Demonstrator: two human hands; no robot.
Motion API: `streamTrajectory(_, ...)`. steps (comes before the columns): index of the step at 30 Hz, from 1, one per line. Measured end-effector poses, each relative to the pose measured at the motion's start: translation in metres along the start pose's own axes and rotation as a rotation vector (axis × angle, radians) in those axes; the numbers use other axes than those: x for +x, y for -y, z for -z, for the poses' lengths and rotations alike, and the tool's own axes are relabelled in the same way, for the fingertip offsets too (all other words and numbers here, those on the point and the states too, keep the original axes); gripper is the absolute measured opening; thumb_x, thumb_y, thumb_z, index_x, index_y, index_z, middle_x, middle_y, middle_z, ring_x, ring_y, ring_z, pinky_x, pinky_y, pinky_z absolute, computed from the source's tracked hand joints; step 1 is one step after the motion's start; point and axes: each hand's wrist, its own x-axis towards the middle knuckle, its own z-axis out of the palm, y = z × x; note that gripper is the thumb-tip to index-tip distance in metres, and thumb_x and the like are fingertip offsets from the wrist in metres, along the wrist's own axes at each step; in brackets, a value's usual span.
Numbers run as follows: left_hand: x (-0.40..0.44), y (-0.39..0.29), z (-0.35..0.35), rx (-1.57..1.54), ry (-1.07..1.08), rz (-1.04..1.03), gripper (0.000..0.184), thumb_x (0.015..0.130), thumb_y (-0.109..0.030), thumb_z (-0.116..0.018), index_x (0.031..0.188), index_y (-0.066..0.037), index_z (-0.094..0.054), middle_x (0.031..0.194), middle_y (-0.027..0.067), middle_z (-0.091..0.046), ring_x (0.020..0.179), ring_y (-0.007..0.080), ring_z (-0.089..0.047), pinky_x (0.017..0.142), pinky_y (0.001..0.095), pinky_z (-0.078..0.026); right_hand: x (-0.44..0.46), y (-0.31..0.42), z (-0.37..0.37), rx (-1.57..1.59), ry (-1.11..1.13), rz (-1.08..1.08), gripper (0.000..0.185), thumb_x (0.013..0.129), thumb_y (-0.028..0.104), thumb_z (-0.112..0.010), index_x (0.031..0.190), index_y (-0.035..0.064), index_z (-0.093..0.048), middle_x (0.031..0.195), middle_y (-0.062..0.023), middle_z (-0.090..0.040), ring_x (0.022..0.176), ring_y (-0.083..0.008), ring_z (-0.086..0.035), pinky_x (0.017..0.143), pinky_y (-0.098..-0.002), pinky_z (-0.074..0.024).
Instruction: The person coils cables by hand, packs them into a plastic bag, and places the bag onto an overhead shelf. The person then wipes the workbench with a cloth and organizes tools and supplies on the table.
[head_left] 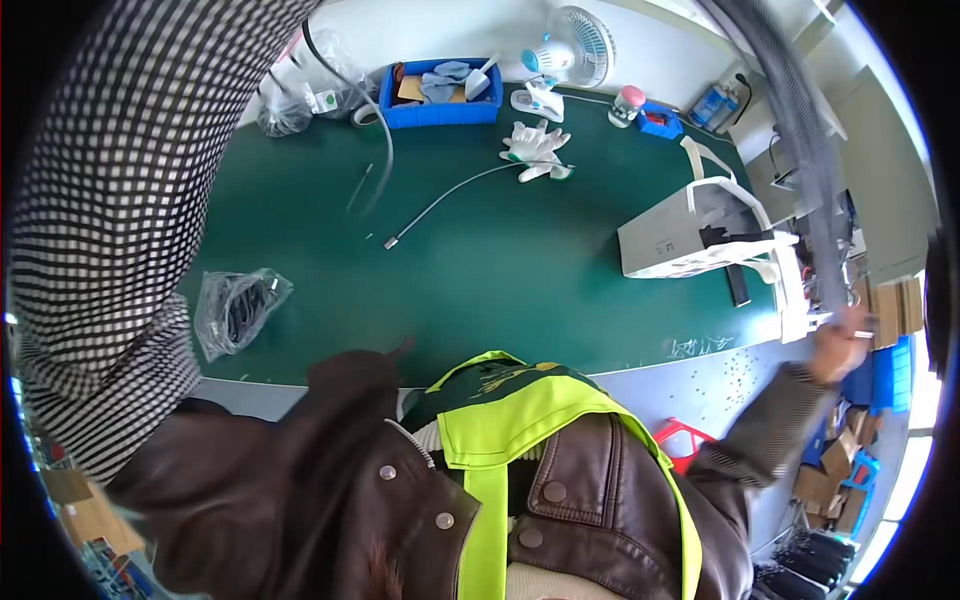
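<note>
My left arm, in a checked sleeve (120, 180), rises close to the camera, and its hand is out of view beyond the top edge. At the far right my right hand (842, 345) is smeared by motion; its fingers appear closed around the lower end of a long grey braided tube (805, 140). That tube runs up out of the top of the view. A dark flexible cable (385, 140) hangs down at the upper left, its lower end blurred. On the green table (470, 300) lies a thin grey cable (445, 195) with a metal tip, reaching a white glove (538, 150).
A clear plastic bag (240, 312) with dark coiled cables lies left. At the back stand a blue bin (440, 110) with cloths, a fan (580, 50) and a pink-lidded jar (627, 105). A white bag (690, 235) sits right, near a red stool (683, 440).
</note>
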Motion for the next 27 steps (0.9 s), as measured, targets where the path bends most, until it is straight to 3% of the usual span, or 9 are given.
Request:
streamTrajectory(5,0.018,-0.086,-0.016,0.171,0.631,-0.256,0.049,0.084,-0.04,-0.05,0.068,0.005,-0.056,0.059,0.0109,-0.051,0.053,0.0235,-0.043,0.054,0.0323,-0.04,0.121,-0.088,-0.048,0.127,-0.142,0.255,0.047,0.087,0.041,-0.043,0.107,-0.0015,-0.045,0.096,-0.0186,-0.053,0.088,-0.0277,-0.057,0.072,-0.037,-0.0513)
streamTrajectory(10,0.022,-0.08,-0.024,0.21,0.714,-0.304,0.049,0.084,-0.041,-0.05,0.072,0.006,-0.058,0.062,0.0136,-0.053,0.054,0.0251,-0.044,0.054,0.0323,-0.041,0.135,-0.139,0.006,0.304,-0.237,0.534,0.051,0.085,0.042,-0.046,0.095,-0.0067,-0.054,0.079,-0.0191,-0.063,0.076,-0.0277,-0.063,0.069,-0.0363,-0.0512)
streamTrajectory(12,0.025,-0.081,-0.025,0.231,0.709,-0.326,0.048,0.084,-0.04,-0.05,0.073,0.006,-0.058,0.063,0.0137,-0.053,0.055,0.0252,-0.045,0.054,0.0321,-0.041,0.102,-0.122,-0.057,-0.605,-0.814,0.194,0.052,0.083,0.041,-0.052,0.094,-0.0093,-0.055,0.07,-0.0174,-0.062,0.067,-0.0267,-0.064,0.063,-0.033,-0.0529)
streamTrajectory(13,0.026,-0.082,-0.026,0.247,0.704,-0.333,0.048,0.084,-0.04,-0.05,0.074,0.006,-0.058,0.063,0.0137,-0.053,0.055,0.0252,-0.045,0.054,0.0319,-0.041,0.078,-0.106,-0.084,-0.609,-0.814,0.2,0.052,0.083,0.041,-0.052,0.094,-0.0093,-0.055,0.07,-0.0174,-0.062,0.067,-0.0267,-0.064,0.063,-0.033,-0.0529)
streamTrajectory(17,0.022,-0.09,-0.034,0.284,0.726,-0.342,0.047,0.084,-0.04,-0.05,0.076,0.006,-0.058,0.064,0.0136,-0.053,0.056,0.0251,-0.046,0.055,0.0314,-0.041,-0.002,-0.073,-0.228,-1.349,-0.753,1.738,0.044,0.07,0.013,-0.066,0.108,-0.0027,-0.053,0.093,-0.015,-0.061,0.082,-0.0198,-0.06,0.076,-0.031,-0.0481)
streamTrajectory(19,0.023,-0.103,-0.038,0.321,0.716,-0.35,0.045,0.083,-0.039,-0.05,0.077,0.005,-0.058,0.064,0.0131,-0.054,0.056,0.0249,-0.047,0.055,0.0312,-0.041,0.002,-0.059,-0.296,-1.687,-0.735,2.09,0.047,0.068,0.012,-0.068,0.109,-0.0025,-0.051,0.096,-0.0122,-0.058,0.082,-0.0194,-0.056,0.075,-0.0294,-0.0454)
streamTrajectory(20,0.024,-0.106,-0.037,0.344,0.706,-0.352,0.045,0.083,-0.039,-0.051,0.078,0.005,-0.059,0.064,0.0128,-0.054,0.057,0.0248,-0.047,0.055,0.0312,-0.042,0.01,-0.049,-0.314,-1.838,-0.787,2.151,0.045,0.068,0.012,-0.068,0.107,-0.0026,-0.052,0.091,-0.0106,-0.059,0.076,-0.0193,-0.056,0.071,-0.0286,-0.0461)
streamTrajectory(22,0.025,-0.105,-0.026,0.268,0.657,-0.32,0.044,0.083,-0.038,-0.051,0.078,0.004,-0.059,0.064,0.0126,-0.054,0.056,0.0246,-0.047,0.054,0.0312,-0.042,0.023,-0.032,-0.34,-1.719,-0.565,1.65,0.026,0.072,0.014,-0.066,0.091,-0.0005,-0.055,0.071,-0.0059,-0.056,0.06,-0.0142,-0.051,0.058,-0.0241,-0.0439)
streamTrajectory(27,0.015,-0.076,0.013,-0.201,0.425,0.122,0.031,0.081,-0.033,-0.057,0.083,-0.002,-0.062,0.06,0.0117,-0.054,0.049,0.0244,-0.045,0.048,0.0326,-0.041,0.001,-0.002,-0.376,-1.004,0.066,1.66,0.029,0.084,0.019,-0.051,0.059,0.0088,-0.042,0.048,0.0024,-0.03,0.041,-0.0049,-0.025,0.039,-0.02,-0.0208)
